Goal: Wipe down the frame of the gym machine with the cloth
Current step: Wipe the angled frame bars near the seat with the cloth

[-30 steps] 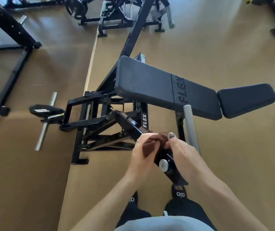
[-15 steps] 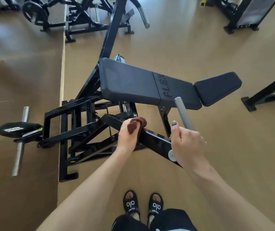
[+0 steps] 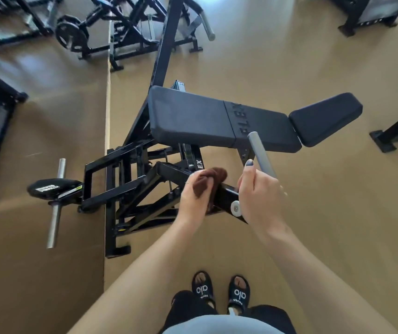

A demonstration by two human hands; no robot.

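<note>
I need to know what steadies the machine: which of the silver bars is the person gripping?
The grey handle in front of the pad, held by the right hand. The weight peg at left is untouched.

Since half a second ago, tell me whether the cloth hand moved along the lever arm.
Yes. The left hand with the brown cloth slid down the lever arm toward the white end cap.

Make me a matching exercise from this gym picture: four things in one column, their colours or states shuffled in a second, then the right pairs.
Things:
1. cloth
2. handle bar
3. bench pad
4. left hand

Descriptions:
A. grey, gripped by the right hand
B. brown, bunched on the black frame arm
C. holds the cloth
D. black, marked FLEX

Pairs: 1-B, 2-A, 3-D, 4-C
</note>
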